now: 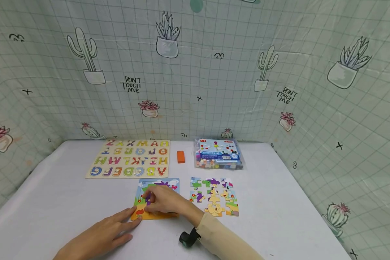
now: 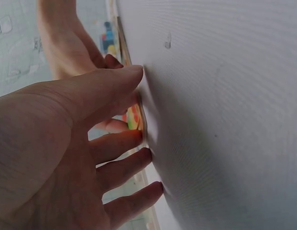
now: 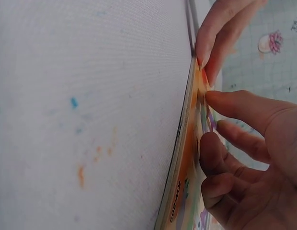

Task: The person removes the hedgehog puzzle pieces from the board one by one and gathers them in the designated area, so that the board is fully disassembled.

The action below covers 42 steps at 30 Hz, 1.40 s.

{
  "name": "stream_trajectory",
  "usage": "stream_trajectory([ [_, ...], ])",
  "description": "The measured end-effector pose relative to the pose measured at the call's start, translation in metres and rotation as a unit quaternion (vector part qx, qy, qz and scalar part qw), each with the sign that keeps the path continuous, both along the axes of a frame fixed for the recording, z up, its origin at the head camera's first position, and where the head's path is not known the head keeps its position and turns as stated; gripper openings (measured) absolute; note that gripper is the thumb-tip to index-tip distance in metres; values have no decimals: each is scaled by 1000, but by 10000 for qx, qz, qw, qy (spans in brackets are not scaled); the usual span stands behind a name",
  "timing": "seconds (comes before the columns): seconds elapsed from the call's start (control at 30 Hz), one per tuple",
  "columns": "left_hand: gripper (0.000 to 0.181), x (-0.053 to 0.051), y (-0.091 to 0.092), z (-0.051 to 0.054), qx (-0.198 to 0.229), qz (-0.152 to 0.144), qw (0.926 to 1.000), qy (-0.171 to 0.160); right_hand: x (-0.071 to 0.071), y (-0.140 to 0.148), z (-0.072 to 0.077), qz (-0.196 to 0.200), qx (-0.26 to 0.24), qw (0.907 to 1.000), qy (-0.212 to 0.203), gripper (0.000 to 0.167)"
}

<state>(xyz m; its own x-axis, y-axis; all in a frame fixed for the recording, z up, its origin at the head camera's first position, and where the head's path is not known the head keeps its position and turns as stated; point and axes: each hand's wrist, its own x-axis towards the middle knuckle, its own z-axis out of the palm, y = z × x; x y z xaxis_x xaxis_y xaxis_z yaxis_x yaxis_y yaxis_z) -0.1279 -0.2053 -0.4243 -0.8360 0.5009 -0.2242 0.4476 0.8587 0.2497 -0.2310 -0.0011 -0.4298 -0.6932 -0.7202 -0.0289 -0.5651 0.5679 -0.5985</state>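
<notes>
A jigsaw board [image 1: 159, 217] with a colorful cartoon picture lies flat near the table's front. At its lower left, my right hand [image 1: 164, 199] has curled fingers and pinches a puzzle piece [image 3: 204, 112] between thumb and forefinger, low against the board; the hand hides most of the piece. My left hand [image 1: 107, 231] reaches in from the lower left with extended fingers, and its fingertips touch the board's lower left corner. Right of the board, several loose puzzle pieces [image 1: 215, 208] with parts of a yellow and purple animal lie face up in a loose layout.
A wooden alphabet board [image 1: 128, 160] lies behind at the left. Beside it is a small orange block [image 1: 180, 157]. A clear plastic box [image 1: 219, 154] of colored parts stands at the back right. A patterned cloth [image 1: 188, 86] hangs behind the white table [image 1: 279, 216].
</notes>
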Motion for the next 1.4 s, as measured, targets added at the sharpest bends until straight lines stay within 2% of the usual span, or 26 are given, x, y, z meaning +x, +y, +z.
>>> stream_trajectory([
  [0.37, 52, 1, 3, -1, -25, 189, 9998, -89, 0, 10, -2, -43, -445, 9976, -530, 22],
  [0.5, 50, 1, 3, -2, 28, 179, 9998, -78, -1, 17, 1, -96, -719, 9937, -851, 19],
  [0.57, 49, 2, 2, -2, 28, 184, 9998, -77, -3, 24, 3, -98, -760, 9934, -850, 18],
  [0.73, 49, 2, 3, -1, 54, 274, 9995, -139, -7, 45, 8, -201, -680, 9950, -701, 17],
  [0.97, 47, 3, 5, 3, 139, 510, 9983, -258, -9, 85, 6, -289, -777, 9901, -1128, 16],
  [1.2, 47, 1, 6, 3, 81, 624, 9977, -247, -7, 121, 4, -418, -812, 9887, -1189, 17],
  [1.4, 47, 0, 7, 2, 100, 600, 9978, -260, -4, 145, 0, -415, -785, 9876, -1297, 17],
])
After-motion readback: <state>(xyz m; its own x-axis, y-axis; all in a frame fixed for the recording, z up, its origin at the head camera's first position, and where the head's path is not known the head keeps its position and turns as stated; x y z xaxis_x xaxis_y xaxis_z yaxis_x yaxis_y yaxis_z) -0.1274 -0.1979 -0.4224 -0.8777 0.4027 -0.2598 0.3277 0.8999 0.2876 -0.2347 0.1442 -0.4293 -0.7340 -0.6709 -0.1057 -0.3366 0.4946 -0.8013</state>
